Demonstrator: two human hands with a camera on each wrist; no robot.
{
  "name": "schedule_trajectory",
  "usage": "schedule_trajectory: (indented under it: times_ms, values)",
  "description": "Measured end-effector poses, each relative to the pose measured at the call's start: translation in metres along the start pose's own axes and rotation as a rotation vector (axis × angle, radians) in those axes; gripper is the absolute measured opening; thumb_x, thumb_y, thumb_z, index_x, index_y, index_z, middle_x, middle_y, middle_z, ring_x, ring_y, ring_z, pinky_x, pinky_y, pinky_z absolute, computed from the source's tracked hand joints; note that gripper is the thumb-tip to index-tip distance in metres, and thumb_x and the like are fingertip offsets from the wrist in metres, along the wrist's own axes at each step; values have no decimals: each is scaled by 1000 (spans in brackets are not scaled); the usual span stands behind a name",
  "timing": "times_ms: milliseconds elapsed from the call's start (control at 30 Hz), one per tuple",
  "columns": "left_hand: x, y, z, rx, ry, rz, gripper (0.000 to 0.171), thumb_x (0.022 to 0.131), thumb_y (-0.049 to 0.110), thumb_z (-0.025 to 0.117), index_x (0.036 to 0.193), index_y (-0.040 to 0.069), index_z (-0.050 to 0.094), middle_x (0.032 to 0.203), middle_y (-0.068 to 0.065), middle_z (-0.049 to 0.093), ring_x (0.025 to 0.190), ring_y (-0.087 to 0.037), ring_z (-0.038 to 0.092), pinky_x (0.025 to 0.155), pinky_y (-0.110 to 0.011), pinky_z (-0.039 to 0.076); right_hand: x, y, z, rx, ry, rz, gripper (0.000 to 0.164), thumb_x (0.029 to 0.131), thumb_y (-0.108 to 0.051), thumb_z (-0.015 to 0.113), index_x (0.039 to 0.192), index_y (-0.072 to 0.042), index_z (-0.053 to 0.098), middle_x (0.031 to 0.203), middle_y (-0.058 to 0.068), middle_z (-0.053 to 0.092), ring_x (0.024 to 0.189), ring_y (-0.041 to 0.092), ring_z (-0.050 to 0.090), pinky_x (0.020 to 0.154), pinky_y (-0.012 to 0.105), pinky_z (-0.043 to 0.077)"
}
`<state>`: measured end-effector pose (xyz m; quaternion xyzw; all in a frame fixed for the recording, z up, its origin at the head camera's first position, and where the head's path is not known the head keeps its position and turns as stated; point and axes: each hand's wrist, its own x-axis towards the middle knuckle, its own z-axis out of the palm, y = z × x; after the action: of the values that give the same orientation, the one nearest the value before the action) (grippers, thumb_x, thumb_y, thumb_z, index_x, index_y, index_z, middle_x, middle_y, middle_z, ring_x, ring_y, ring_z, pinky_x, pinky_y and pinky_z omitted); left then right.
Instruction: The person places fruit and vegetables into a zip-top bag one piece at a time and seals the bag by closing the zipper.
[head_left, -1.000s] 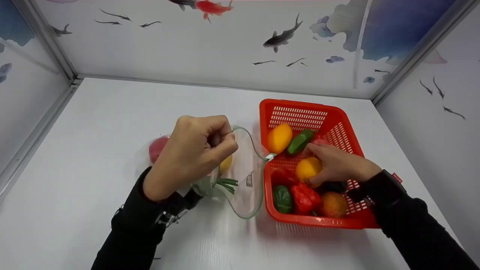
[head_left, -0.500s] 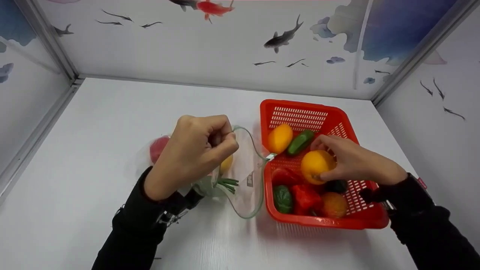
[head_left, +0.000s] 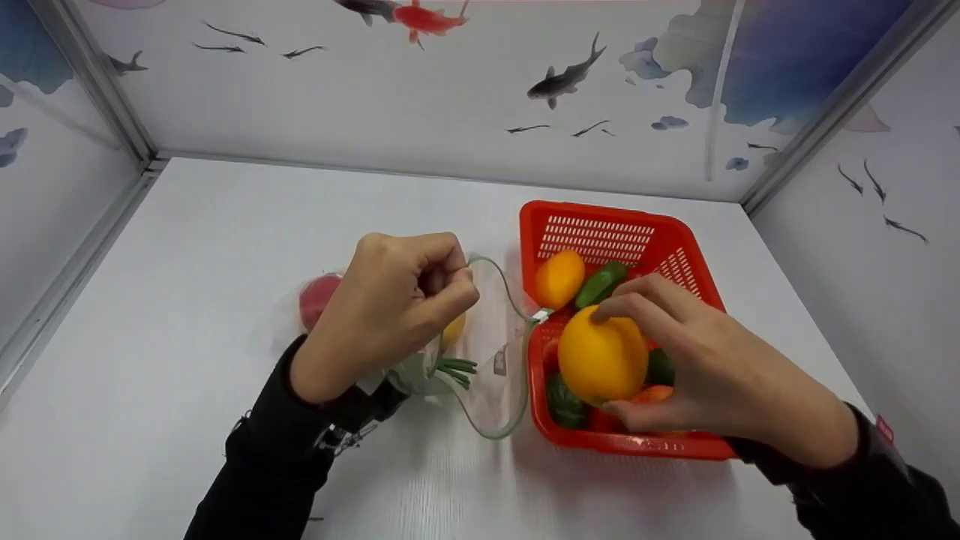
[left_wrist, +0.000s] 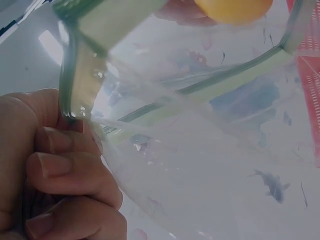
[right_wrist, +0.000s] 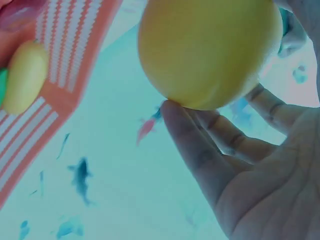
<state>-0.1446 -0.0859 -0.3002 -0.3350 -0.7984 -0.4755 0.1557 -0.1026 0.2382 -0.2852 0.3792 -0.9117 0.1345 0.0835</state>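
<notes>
My left hand (head_left: pixel 390 307) pinches the green-edged rim of a see-through bag (head_left: pixel 487 397), close up in the left wrist view. Inside the bag lie a red round item (head_left: pixel 316 300), something yellow (head_left: pixel 453 330) and green stems (head_left: pixel 455 370), all partly hidden by the hand. My right hand (head_left: pixel 720 367) grips an orange (head_left: pixel 600 360) between thumb and fingers, raised above the front of the red basket (head_left: pixel 637 445). The right wrist view shows the orange (right_wrist: pixel 210 50) against the fingertips. The bag's mouth faces the basket.
In the basket are a yellow-orange fruit (head_left: pixel 560 277), a cucumber (head_left: pixel 602 283), a dark green vegetable (head_left: pixel 566 403) and red pieces partly covered by the right hand. The bag's edge lies close against the basket's left side. A patterned wall (head_left: pixel 450 112) stands behind the table.
My right hand has lifted the orange out from among the basket's contents, bringing it up and then leftward towards the bag. The left hand keeps its place at the bag's rim.
</notes>
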Motion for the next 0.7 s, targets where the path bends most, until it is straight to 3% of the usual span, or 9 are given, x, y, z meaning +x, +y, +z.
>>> schedule_trajectory:
  times_ms: [333, 700]
  values:
    - [0, 1, 1, 4, -5, 7, 22, 92, 5, 59, 71, 10, 58, 60, 3, 49, 51, -8, 42, 49, -20, 33, 26, -47, 32, -25, 133, -163, 80, 72, -44, 97, 137, -15, 61, 132, 8, 62, 116, 20, 65, 92, 34, 65]
    - [-1, 1, 2, -22, -14, -6, 22, 92, 5, 59, 71, 9, 58, 60, 3, 48, 52, -9, 41, 49, -21, 33, 64, -58, 71, -151, 131, -160, 84, 82, -50, 90, 147, -10, 54, 134, 13, 62, 110, 26, 68, 89, 31, 64]
